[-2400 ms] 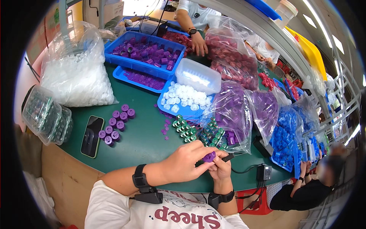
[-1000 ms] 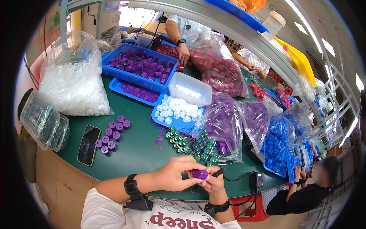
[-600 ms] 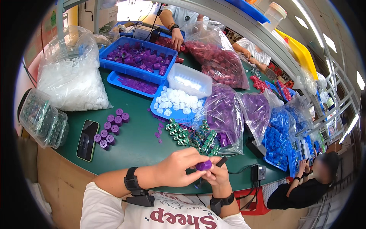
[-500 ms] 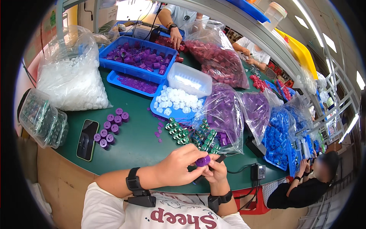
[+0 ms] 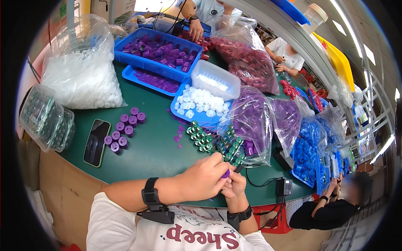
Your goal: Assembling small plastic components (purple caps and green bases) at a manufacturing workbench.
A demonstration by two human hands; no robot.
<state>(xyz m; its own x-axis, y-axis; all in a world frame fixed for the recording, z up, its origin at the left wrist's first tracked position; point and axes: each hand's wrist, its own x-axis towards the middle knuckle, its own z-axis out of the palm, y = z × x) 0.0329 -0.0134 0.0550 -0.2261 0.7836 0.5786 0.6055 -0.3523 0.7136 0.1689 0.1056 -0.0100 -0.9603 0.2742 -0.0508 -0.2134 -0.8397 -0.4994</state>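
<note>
Left hand point(image 5: 205, 178) and right hand point(image 5: 234, 186) pinched together on one purple cap point(image 5: 225, 173) at near table point(image 5: 155, 150) edge, seven purple caps point(image 5: 124, 129) grouped left, one phone point(image 5: 96, 142) beside them.

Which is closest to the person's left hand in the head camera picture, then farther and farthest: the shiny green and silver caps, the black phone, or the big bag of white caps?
From the left hand:
1. Shiny green and silver caps, just above it on the green table.
2. Flat black phone, off to the left near the table's edge.
3. Big clear plastic bag of white caps, far up at the left.
</note>
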